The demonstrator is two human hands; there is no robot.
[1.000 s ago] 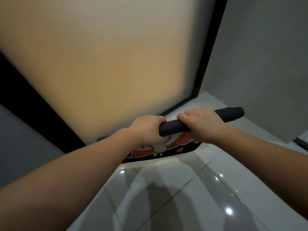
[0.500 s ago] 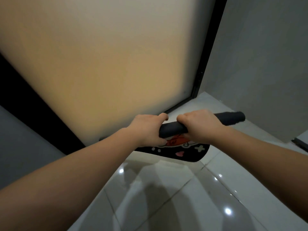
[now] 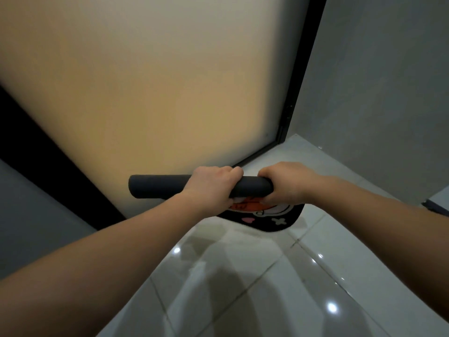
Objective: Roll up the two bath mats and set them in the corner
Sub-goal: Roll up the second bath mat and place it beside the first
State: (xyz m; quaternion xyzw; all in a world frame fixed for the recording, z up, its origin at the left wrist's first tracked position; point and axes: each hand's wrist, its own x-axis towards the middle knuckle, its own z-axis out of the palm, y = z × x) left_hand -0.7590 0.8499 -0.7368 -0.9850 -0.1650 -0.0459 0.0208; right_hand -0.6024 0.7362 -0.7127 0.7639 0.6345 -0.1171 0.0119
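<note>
A dark grey rolled bath mat [image 3: 158,189] is held level above the floor, in front of the frosted door. My left hand [image 3: 211,188] grips it near its middle, and my right hand [image 3: 285,183] grips its right end. Its left end sticks out free past my left hand. Below my hands hangs the loose flap of the mat [image 3: 274,218], black with a pink, white and orange cartoon print. Only this one mat is in view.
A frosted glass door [image 3: 170,93] with a black frame [image 3: 298,76] fills the back. A grey wall [image 3: 388,93] stands at the right, meeting the door in a corner [image 3: 285,139]. Glossy white floor tiles [image 3: 267,288] lie below.
The roll has shifted left in my hands: its right end no longer sticks out and its left end now does. The hanging printed flap has moved right and looks shorter.
</note>
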